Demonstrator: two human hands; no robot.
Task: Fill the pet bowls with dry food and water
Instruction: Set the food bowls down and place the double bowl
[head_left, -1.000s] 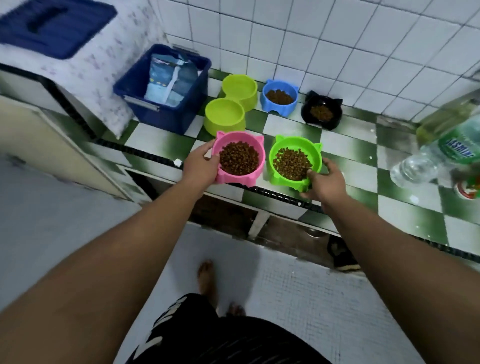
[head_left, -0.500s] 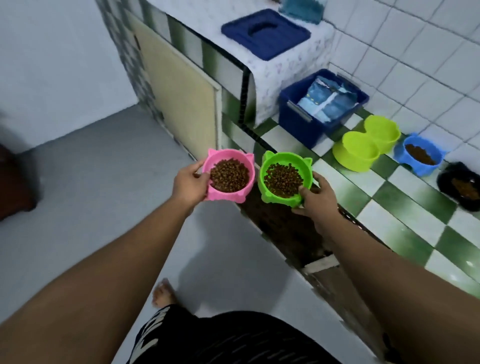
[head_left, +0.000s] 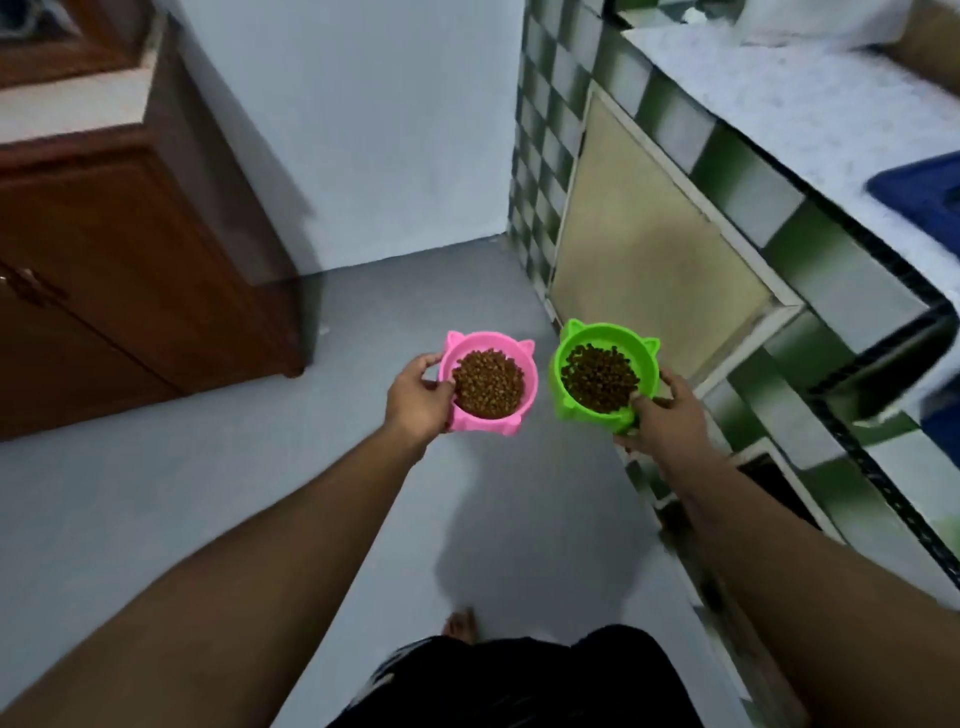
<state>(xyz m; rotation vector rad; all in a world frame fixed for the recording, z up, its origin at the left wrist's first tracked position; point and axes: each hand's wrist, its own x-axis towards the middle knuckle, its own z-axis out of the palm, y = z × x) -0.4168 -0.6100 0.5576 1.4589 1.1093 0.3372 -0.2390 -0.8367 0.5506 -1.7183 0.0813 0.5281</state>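
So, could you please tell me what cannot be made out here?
Near-left side of the pink bowl: covered by the left hand, head view.
Near rim of the green bowl: covered by the right hand.
Blue object on the counter: cut off by the right edge, blurred.
Foot: mostly hidden behind dark shorts.

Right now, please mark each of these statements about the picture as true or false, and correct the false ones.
1. The left hand holds the pink bowl. True.
2. The green bowl is empty. False: it holds dry food, as the pink bowl does.
3. Both bowls stand on the floor. False: both are held in the air above it.
4. The right hand grips the green bowl, with its thumb over the rim. True.
5. The wooden cabinet is on the person's right. False: it is on the left.
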